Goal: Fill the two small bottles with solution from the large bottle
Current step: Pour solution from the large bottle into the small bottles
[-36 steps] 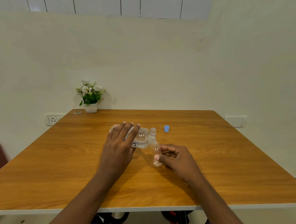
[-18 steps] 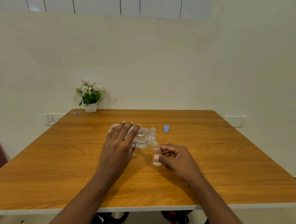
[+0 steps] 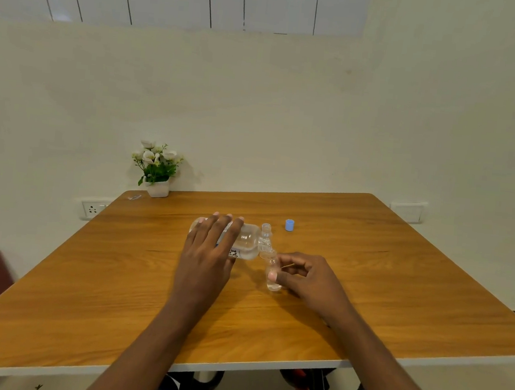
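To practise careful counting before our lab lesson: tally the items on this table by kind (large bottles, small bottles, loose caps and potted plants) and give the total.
Large bottle: 1
Small bottles: 2
Blue cap: 1
Potted flower plant: 1
Total: 5

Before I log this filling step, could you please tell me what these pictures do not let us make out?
Head view only:
- Large bottle label: mostly covered by the left hand; print too small.
- Fill level in the held small bottle: clear liquid, partly behind the thumb of the right hand.
- Any stream between the two mouths: too small.
- Second small bottle: contents too small to tell.
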